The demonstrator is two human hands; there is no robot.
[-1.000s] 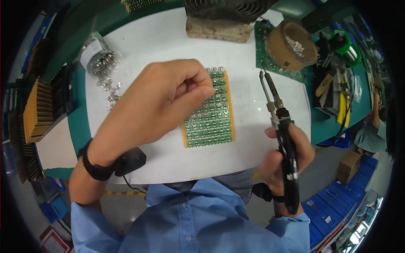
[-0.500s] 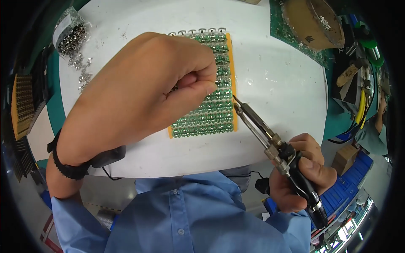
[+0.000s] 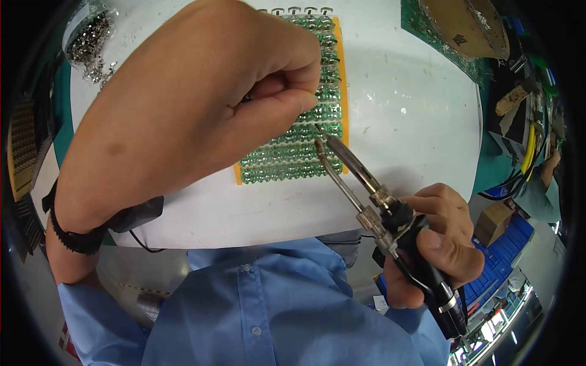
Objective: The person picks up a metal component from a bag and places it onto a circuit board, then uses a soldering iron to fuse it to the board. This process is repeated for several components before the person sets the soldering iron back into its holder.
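A panel of small green circuit boards with orange edge strips lies on the white work surface. Over its upper left part is my left hand, thumb and forefinger pinched together; whatever they hold is too small or hidden to name. My right hand grips the black handle of a soldering iron with a thin metal feed tube beside its shaft. The iron's tip is over the panel's right half, just below my left fingertips; whether it touches a board I cannot tell. Small metal parts stand along the panel's far edge.
At the far left, a clear plastic bag spills small metal parts onto the surface. A brown round container stands on a green mat at the far right. Brown boards stand at the left rim. Beyond the right edge are blue bins and a cardboard box.
The iron's tip has moved left and slightly up, from the panel's right edge strip onto the boards. The whole view has shifted, so the panel and left hand appear higher.
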